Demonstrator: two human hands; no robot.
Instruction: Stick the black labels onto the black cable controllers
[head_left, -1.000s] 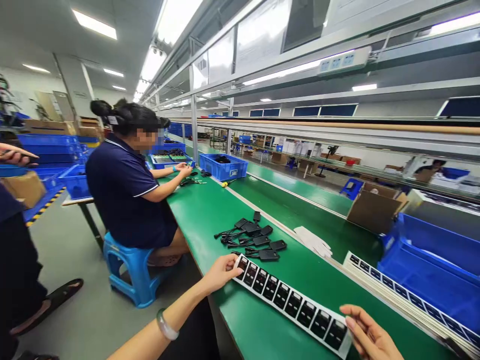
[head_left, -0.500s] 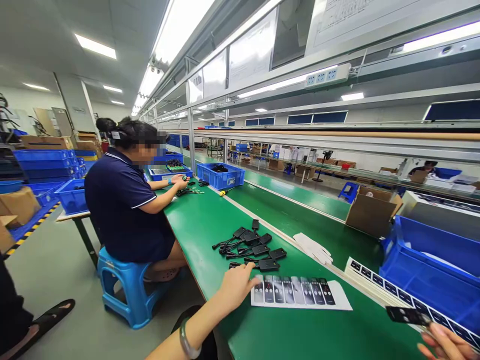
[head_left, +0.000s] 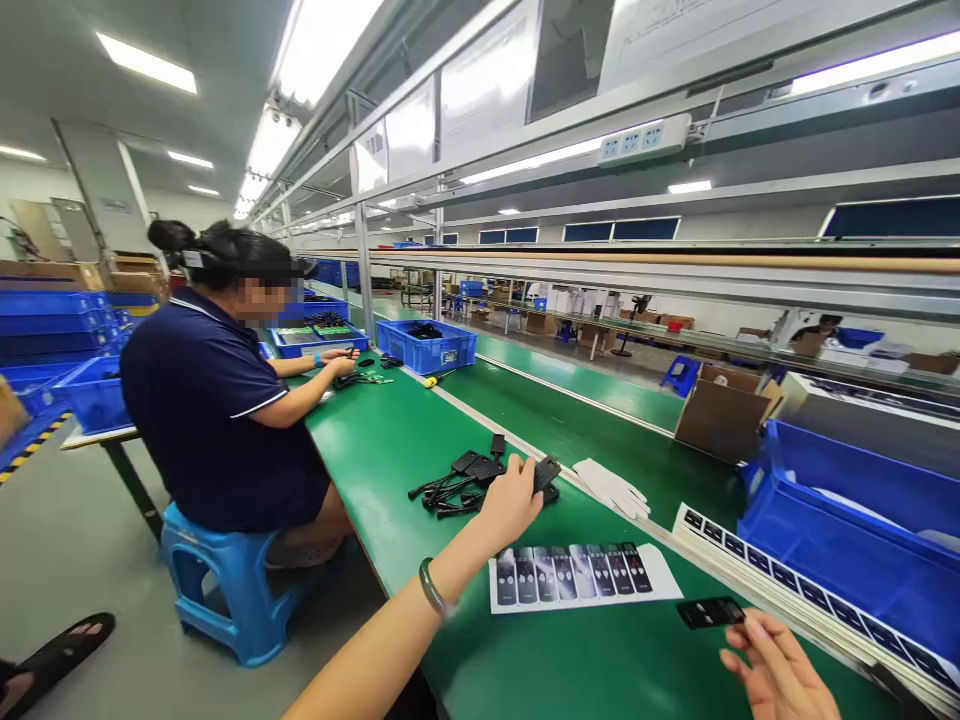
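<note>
Green matting covers the bench [head_left: 405, 440] in front of you. Your left hand [head_left: 514, 500] is out over the pile of black parts [head_left: 469, 478], fingers closed around one black part [head_left: 546, 472] that sticks up past your fingertips. A dark bangle [head_left: 433, 590] sits on that wrist. Your right hand [head_left: 776, 670] is low at the near edge, thumb and fingers pinched on a single black label [head_left: 709, 611], held flat just above the bench.

Between your two hands lies a white sheet [head_left: 581, 576] with a row of dark labels on it, flat on the matting and apart from both hands. Just beyond the pile, white gloves [head_left: 611, 487] lie on the bench, near your left hand. To your right, a long strip of labels [head_left: 787, 575] runs along the front of a blue bin [head_left: 847, 540], with a cardboard box [head_left: 724, 415] behind it.

Further along the bench a person in a dark polo [head_left: 217, 400] sits on a blue stool [head_left: 229, 585], both hands on small parts by another blue crate [head_left: 427, 348]. A sandalled foot [head_left: 52, 655] shows at the lower left.
</note>
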